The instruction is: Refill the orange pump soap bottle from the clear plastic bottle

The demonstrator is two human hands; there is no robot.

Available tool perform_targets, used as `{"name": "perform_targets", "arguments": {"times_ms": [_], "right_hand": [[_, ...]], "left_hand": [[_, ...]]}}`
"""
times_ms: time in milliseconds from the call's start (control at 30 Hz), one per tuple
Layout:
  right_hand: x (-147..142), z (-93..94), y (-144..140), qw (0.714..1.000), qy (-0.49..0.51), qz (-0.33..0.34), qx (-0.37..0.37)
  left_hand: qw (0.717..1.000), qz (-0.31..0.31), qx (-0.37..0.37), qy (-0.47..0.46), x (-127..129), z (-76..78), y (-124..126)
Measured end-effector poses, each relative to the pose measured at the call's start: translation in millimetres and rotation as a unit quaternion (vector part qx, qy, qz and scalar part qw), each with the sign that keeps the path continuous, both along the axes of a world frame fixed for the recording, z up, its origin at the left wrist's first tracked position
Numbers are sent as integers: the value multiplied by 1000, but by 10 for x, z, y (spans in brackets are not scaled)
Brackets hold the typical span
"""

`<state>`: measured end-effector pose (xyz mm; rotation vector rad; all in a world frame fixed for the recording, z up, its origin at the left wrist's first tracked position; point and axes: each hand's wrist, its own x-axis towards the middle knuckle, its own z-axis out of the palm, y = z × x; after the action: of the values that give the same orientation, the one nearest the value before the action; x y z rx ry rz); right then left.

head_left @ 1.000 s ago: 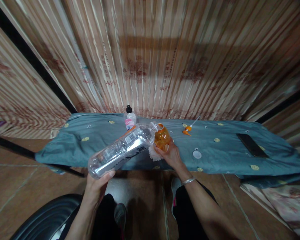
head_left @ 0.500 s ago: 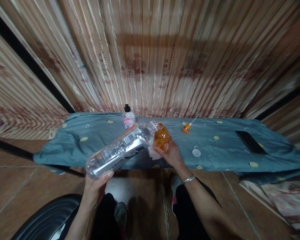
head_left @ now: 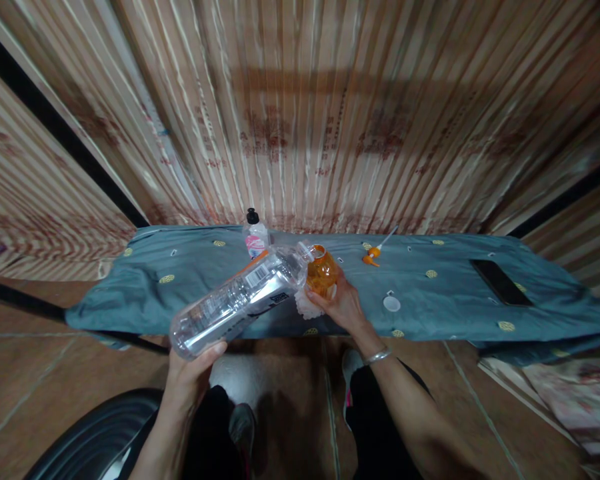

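Observation:
My left hand (head_left: 195, 367) is closed round the base of a large clear plastic bottle (head_left: 240, 303) with a silver label. The bottle lies tilted, its mouth at the rim of a small orange translucent bottle (head_left: 322, 273). My right hand (head_left: 341, 303) grips that orange bottle from its right side, and its top is uncapped. A whitish lacy cloth or paper (head_left: 307, 308) shows beneath the orange bottle. Right of it on the covered surface lies an orange pump top (head_left: 373, 255) with a pale tube. Whether liquid is flowing I cannot tell.
A clear bottle with black cap and pink label (head_left: 256, 239) stands behind the large bottle. A white round cap (head_left: 392, 304) and a black phone (head_left: 500, 283) lie on the teal cloth (head_left: 445, 307). Curtains hang behind; a black ribbed object (head_left: 95, 433) sits low at left.
Both hands keep the two bottles almost in the same place, mouth to mouth. The whole view has shifted very slightly; nothing was taken up or let go.

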<state>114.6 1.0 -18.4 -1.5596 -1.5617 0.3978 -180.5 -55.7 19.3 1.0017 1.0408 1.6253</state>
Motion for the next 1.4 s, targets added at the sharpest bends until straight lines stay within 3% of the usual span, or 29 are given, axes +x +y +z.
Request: {"name": "perform_targets", "arguments": {"times_ms": [1400], "right_hand": [[-39,-46,-47,998,-48,-21,39]], "left_hand": [[1000,22,0,-3,-12,30,-41]]}}
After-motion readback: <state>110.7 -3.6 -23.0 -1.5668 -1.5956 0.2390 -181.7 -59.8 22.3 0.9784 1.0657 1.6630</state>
